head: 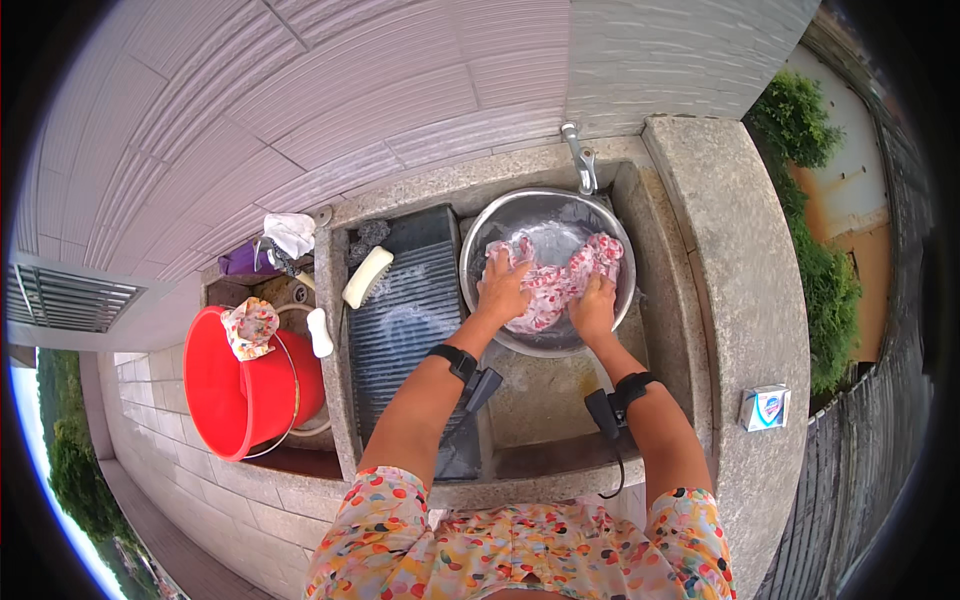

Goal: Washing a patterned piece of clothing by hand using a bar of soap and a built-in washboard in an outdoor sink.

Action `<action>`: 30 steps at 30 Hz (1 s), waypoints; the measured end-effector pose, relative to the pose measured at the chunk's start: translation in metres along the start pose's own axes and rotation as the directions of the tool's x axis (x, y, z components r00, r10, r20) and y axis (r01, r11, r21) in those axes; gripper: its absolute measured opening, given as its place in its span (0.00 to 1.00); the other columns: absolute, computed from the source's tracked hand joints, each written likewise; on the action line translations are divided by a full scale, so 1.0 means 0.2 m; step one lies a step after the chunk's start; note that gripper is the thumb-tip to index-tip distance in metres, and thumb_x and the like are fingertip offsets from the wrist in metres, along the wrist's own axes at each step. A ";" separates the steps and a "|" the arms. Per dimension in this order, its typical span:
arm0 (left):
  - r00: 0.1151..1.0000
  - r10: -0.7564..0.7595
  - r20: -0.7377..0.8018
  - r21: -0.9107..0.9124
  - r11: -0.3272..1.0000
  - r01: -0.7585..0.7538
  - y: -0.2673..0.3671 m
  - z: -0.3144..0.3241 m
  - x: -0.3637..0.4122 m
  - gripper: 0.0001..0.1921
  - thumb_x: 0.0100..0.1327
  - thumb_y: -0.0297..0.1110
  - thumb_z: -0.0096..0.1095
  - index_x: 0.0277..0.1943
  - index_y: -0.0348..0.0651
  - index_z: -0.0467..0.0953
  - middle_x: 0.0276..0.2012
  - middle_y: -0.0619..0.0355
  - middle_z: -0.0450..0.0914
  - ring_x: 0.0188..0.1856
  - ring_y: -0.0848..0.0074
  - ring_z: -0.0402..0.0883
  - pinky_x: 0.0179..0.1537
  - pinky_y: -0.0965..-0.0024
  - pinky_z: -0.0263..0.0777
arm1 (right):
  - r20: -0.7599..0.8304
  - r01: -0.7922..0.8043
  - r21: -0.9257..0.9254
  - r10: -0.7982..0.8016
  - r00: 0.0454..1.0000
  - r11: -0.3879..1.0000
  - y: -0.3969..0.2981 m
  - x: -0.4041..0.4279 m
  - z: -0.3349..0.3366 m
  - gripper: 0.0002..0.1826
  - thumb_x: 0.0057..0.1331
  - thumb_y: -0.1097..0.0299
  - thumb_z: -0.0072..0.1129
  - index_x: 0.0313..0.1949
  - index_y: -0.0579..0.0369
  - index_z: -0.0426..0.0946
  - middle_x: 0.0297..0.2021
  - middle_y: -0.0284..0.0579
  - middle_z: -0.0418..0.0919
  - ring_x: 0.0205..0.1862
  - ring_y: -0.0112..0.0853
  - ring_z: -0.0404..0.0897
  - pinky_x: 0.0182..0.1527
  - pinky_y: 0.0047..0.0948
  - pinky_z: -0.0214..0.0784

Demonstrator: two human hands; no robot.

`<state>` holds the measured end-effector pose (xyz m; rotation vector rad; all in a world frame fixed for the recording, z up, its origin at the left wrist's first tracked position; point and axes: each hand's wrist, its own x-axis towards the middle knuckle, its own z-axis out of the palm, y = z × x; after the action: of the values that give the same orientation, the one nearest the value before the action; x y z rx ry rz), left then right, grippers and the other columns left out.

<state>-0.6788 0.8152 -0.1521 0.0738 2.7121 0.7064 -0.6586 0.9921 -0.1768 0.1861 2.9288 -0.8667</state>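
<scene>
A round stainless steel basin [474, 255] stands in the stone sink under the tap, with shallow soapy water [555, 229] in it. Inside lies a wet, bunched red-and-white patterned cloth [544, 296]. At the basin's left side my left hand [504, 291] grips the cloth, fingers partly sunk in its folds. My right hand [594, 306] holds the cloth's right part near the basin's front wall. Both palms face down, so the fingertips are partly hidden. Each wrist wears a black strap with a small device.
Left of the basin is a ribbed washboard [405, 330] bearing suds and a scrubbing brush [367, 277]. A chrome tap [581, 161] overhangs the basin's back rim. Further left stands a red bucket [217, 390] with a patterned cloth [251, 328]. A soap box [765, 407] sits on the right ledge.
</scene>
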 end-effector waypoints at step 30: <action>0.939 0.159 -0.304 -0.430 0.857 -0.285 0.09 -0.59 -0.41 0.12 0.39 0.14 0.49 0.30 0.34 0.75 0.25 0.56 0.73 0.29 0.75 0.73 0.31 0.76 0.66 | 0.469 0.132 0.216 -0.222 0.855 0.967 -0.33 -0.04 -0.10 0.28 0.42 0.54 0.63 0.40 0.58 0.72 0.32 0.56 0.76 0.37 0.46 0.75 0.40 0.38 0.67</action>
<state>-0.6413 0.7640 -0.0208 0.1953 2.7073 1.5254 -0.6600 0.9475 -0.1235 -0.2668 2.4164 -1.0215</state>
